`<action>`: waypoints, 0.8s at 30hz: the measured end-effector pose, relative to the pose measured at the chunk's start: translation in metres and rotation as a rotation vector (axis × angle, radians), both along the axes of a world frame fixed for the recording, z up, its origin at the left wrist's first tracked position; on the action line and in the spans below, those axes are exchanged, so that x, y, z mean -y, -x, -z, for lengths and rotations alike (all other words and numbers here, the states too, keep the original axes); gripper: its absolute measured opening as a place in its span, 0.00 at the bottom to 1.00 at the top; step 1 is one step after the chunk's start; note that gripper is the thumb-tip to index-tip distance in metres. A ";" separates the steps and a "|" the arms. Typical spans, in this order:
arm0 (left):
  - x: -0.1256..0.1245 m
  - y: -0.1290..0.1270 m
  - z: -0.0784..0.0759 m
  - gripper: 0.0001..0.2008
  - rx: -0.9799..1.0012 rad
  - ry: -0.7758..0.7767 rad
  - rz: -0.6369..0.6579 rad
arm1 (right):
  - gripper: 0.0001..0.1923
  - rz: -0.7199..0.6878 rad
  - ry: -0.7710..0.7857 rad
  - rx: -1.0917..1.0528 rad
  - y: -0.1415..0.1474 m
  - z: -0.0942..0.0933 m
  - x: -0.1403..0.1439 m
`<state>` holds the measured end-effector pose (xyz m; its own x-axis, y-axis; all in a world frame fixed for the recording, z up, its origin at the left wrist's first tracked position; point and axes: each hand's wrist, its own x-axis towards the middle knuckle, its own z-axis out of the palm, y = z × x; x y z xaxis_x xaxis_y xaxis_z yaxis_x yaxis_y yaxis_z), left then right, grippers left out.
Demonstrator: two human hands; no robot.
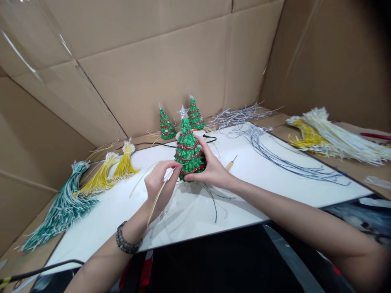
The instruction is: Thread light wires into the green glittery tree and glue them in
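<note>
A small green Christmas tree [187, 140] with red garlands and a clear star on top stands upright over the white board. Around its right side curls my right hand [212, 162], fingers partly hidden behind it. My left hand [163, 179] pinches thin yellow-and-white wire [156, 199] against the tree's lower left side; the wire's loose ends trail down past the wrist. Exactly where the wire meets the tree is hidden by the fingertips. Several loose wires [212, 195], some green, spread out from under the base.
Two similar trees [167, 124] stand behind. Wire bundles, green-white [65, 203] and yellow [100, 175], lie at left; yellow and white ones [342, 136] at right. Grey wires [284, 156] and a wooden-handled awl [230, 164] rest on the white board [122, 219]. Cardboard walls [171, 61] surround it.
</note>
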<state>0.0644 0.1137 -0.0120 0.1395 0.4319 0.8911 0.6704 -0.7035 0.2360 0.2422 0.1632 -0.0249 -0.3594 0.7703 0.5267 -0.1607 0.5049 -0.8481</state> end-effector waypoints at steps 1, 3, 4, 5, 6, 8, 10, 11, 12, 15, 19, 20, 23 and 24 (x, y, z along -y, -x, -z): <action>0.000 0.000 -0.001 0.04 0.005 0.015 0.003 | 0.65 0.000 -0.002 0.004 0.000 0.000 0.000; -0.001 0.001 -0.003 0.02 -0.018 0.054 0.005 | 0.64 0.005 -0.016 0.011 -0.001 0.001 -0.001; -0.001 0.002 -0.005 0.01 -0.038 0.076 0.002 | 0.63 0.007 -0.025 0.015 -0.001 0.001 -0.001; -0.002 0.003 -0.006 0.01 -0.055 0.100 0.002 | 0.62 0.006 -0.033 0.016 -0.001 0.002 -0.001; -0.003 0.003 -0.008 0.01 -0.068 0.122 0.008 | 0.62 0.003 -0.038 0.016 -0.001 0.002 -0.001; -0.004 0.004 -0.011 0.02 -0.078 0.162 0.041 | 0.61 -0.009 -0.037 0.012 -0.001 0.002 -0.001; -0.004 0.004 -0.013 0.03 -0.085 0.188 0.088 | 0.61 -0.020 -0.010 0.005 -0.001 0.003 -0.002; -0.003 0.004 -0.014 0.04 -0.092 0.195 0.108 | 0.62 -0.018 0.007 0.000 -0.001 0.004 -0.003; -0.003 0.005 -0.015 0.05 -0.099 0.198 0.125 | 0.62 -0.012 0.024 -0.004 -0.001 0.005 -0.003; -0.001 0.005 -0.014 0.10 -0.098 0.194 0.139 | 0.64 0.006 0.058 -0.019 -0.002 0.005 -0.005; 0.000 0.005 -0.010 0.07 0.070 0.079 -0.014 | 0.64 0.019 0.070 -0.025 -0.002 0.003 -0.004; 0.000 0.005 -0.010 0.11 0.099 0.050 -0.055 | 0.64 0.022 0.065 -0.020 -0.002 0.003 -0.004; 0.001 0.003 -0.010 0.18 0.070 0.047 -0.097 | 0.63 0.011 0.046 -0.002 0.000 0.003 -0.002; 0.001 0.003 -0.011 0.18 0.053 0.063 -0.095 | 0.62 0.005 0.045 0.002 0.001 0.004 -0.002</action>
